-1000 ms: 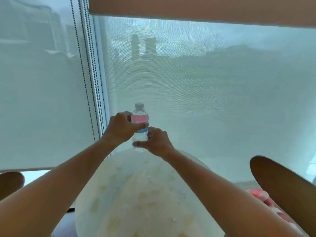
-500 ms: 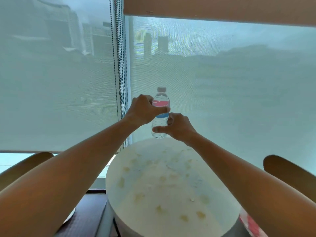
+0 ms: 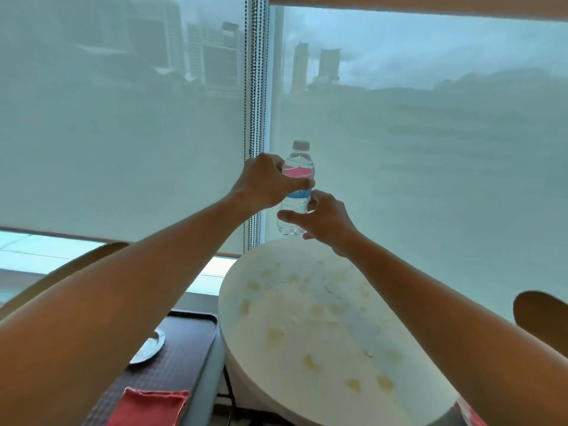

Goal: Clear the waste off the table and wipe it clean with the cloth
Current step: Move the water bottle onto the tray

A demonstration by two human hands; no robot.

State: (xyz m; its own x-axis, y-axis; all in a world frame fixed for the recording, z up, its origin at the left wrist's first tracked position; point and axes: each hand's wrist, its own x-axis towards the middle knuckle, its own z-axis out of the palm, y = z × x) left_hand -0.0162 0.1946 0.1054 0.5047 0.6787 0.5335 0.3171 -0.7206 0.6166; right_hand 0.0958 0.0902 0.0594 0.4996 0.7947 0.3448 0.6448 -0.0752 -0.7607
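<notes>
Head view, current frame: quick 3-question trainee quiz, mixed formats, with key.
1. True or false: the water bottle is lying flat on the round table.
2. Which hand grips the bottle around its pink label? A) left hand B) right hand C) neither
3. Fill in: the red cloth lies on the dark ____ left of the table.

Key: 1 false, it is upright and held at the far edge; 2 A; 3 tray.
</notes>
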